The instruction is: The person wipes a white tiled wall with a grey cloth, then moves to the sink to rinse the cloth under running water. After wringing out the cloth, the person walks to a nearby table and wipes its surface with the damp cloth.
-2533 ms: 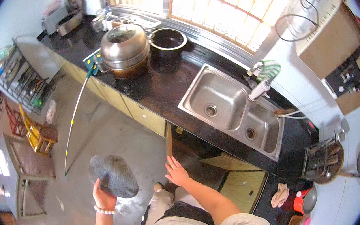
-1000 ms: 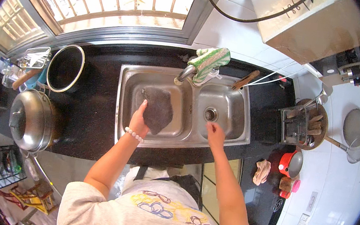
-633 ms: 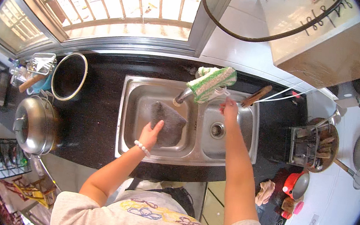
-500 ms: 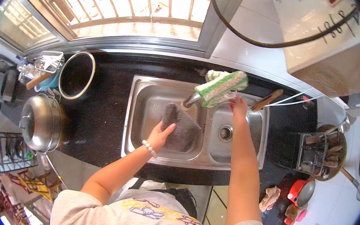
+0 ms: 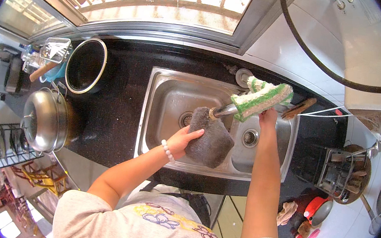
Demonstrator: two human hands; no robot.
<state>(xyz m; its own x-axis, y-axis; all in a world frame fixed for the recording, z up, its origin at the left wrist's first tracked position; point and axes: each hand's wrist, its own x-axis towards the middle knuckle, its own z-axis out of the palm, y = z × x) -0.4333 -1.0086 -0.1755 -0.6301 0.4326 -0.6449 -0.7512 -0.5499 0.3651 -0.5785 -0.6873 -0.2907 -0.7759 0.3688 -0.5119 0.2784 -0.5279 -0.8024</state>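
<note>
My left hand (image 5: 185, 143) grips a fuzzy dark grey cloth (image 5: 211, 142) by its left edge, thumb on top. The cloth hangs over the divider of the double steel sink (image 5: 169, 81), its upper corner close against the tip of the metal faucet spout (image 5: 225, 110). A green-and-white knitted cloth (image 5: 265, 101) wraps the faucet's body. At the lower edge of that wrap, my right hand (image 5: 268, 116) has its fingers curled in, partly hidden by it; what they grip cannot be made out.
A brown brush-like thing (image 5: 299, 108) lies right of the faucet. On the left of the black counter (image 5: 112, 124) stand a lidded steel pot (image 5: 42, 118) and a round pale-rimmed pan (image 5: 85, 65). A wire utensil rack (image 5: 335, 170) and a red pan (image 5: 317, 209) are at right.
The view has shifted, moving the sink rightward in the picture. The left basin's drain now shows beside the grey cloth. My right fingers are tucked further behind the green-and-white wrap.
</note>
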